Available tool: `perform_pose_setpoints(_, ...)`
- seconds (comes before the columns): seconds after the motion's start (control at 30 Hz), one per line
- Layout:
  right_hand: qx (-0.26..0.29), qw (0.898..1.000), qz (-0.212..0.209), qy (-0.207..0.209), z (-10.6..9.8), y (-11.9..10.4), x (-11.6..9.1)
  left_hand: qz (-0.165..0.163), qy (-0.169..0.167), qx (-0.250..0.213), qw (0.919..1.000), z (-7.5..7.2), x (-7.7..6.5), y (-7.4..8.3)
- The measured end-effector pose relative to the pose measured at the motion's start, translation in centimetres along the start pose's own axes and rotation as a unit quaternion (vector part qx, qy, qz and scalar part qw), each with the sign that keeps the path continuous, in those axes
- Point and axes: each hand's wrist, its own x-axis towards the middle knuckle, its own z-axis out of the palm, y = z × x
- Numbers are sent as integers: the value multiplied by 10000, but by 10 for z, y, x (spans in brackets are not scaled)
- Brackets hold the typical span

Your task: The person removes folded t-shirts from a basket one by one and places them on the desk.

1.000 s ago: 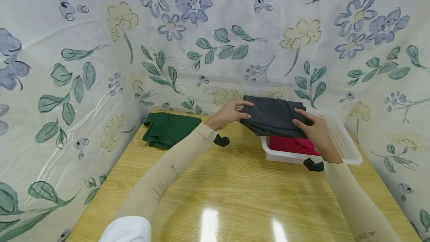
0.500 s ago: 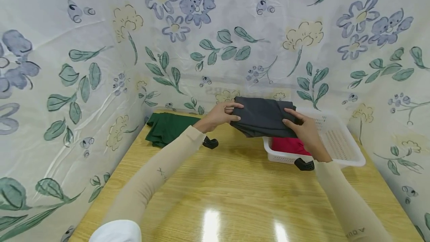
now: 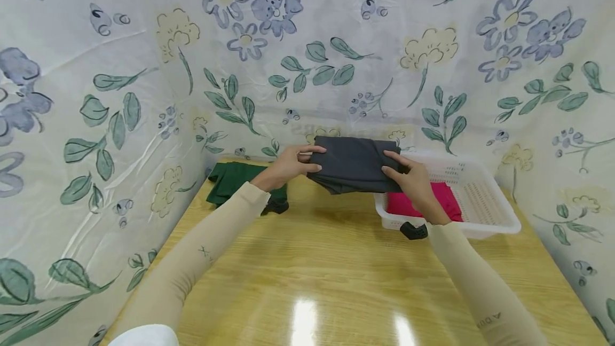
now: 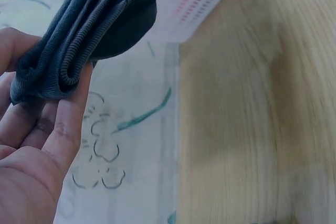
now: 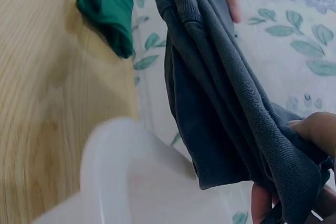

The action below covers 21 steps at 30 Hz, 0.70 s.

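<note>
A folded dark grey cloth garment is held up above the wooden table between both hands. At its left end my left hand grips it, thumb on the near side and fingers around the edge. My right hand pinches the right end the same way. Up close in the left wrist view, the garment's stacked layers show a ribbed edge. The right wrist view shows the garment's layers hanging between the two hands, with a lower flap drooping.
A white plastic basket stands at the right, with a folded red cloth inside. At the back left lies a folded green cloth, partly behind the left forearm. Floral fabric walls the table at the back and sides.
Both hands have carried the grey garment leftward, from over the basket's left part to the table's middle. More of the red cloth shows now, and the left forearm covers more of the green cloth.
</note>
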Motion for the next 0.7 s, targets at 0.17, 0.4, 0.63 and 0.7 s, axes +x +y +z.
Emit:
perform_pose_setpoints(0.17, -1, 10000, -10, -28, 13, -3, 3, 20, -92, -157, 9998, -12, -6, -8)
perform_pose_setpoints(0.4, 34, 9999, -106, -25, 33, -7, 9, -37, 97, -29, 9999, -27, -15, -14)
perform_pose_setpoints(0.63, 8, 10000, -86, -29, 51, -12, 11, -174, 128, -32, 9998, -42, -24, -19)
perform_pose_setpoints(0.7, 89, 9999, -59, -71, 56, -13, 11, -202, 150, -28, 9997, -44, -27, -20)
